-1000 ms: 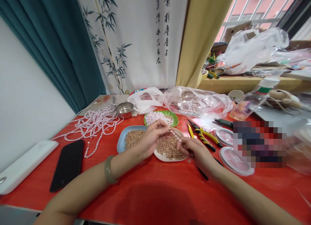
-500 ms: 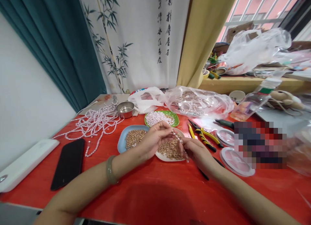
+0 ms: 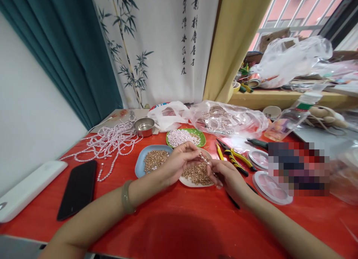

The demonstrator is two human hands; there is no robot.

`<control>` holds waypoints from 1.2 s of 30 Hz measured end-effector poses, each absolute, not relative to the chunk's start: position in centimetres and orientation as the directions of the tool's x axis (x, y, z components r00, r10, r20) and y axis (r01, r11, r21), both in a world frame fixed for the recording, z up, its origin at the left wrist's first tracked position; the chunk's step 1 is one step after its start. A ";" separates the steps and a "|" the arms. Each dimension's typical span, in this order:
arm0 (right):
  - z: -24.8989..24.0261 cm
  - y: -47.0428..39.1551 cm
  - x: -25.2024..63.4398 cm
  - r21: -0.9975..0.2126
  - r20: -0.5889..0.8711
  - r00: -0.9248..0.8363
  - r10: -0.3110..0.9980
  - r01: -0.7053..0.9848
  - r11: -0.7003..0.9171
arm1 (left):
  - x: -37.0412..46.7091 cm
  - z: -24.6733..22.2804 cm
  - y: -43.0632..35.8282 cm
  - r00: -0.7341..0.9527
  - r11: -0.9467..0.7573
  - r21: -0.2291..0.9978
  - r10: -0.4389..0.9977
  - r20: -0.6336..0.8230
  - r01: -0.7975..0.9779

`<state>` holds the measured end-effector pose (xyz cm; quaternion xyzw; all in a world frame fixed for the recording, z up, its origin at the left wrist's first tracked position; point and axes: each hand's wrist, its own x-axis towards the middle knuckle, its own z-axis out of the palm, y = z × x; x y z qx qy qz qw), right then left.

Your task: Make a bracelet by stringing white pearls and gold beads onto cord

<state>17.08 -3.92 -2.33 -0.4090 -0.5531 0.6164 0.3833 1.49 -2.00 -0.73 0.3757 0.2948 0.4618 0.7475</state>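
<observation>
Between my two hands stretches a short bead strand (image 3: 204,158) with shiny, pale beads. My left hand (image 3: 181,160) pinches its upper left end with thumb and forefinger. The fingers of my right hand (image 3: 223,171) are closed on the lower part, and a few beads hang below them. Under the hands lies a white plate (image 3: 192,183) of gold beads, partly covered. A blue plate (image 3: 140,166) with gold beads sits left of it, behind my left wrist. Farther back is a green plate (image 3: 201,136) of white pearl beads.
Pearl strands (image 3: 112,141) lie at left near a metal bowl (image 3: 144,126) and a black phone (image 3: 77,190). Pliers (image 3: 233,158) and clear-lidded spools (image 3: 271,188) are at right. A plastic bag of strands (image 3: 226,119) and a tilted bottle (image 3: 293,115) stand behind.
Both hands keep nearly the same place and grip. The right fingers have shifted slightly around the strand's lower end. The view has moved a little.
</observation>
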 end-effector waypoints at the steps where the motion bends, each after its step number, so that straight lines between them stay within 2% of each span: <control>1: -2.3 -4.0 17.1 -0.995 -0.079 -0.370 0.926 -0.027 -0.095 | 1.5 -0.8 -2.0 0.409 0.289 0.837 0.908 -0.087 -0.464; 16: -2.2 -4.1 16.8 -0.995 -0.069 -0.322 0.944 -0.048 -0.090 | 1.6 -0.9 -2.0 0.460 0.305 0.848 0.884 -0.084 -0.432; 25: -1.7 -4.4 16.2 -0.994 -0.096 -0.276 0.956 -0.018 -0.105 | 1.5 -0.9 -2.1 0.529 0.246 0.869 0.849 0.021 -0.430; 32: -1.8 -4.4 16.3 -0.993 -0.102 -0.309 0.945 -0.020 -0.114 | 1.5 -1.0 -2.2 0.497 0.327 0.864 0.861 -0.105 -0.384; 36: -1.6 -4.6 16.3 -0.995 -0.100 -0.291 0.951 0.002 -0.104 | 1.4 -0.8 -2.1 0.518 0.300 0.868 0.853 -0.060 -0.395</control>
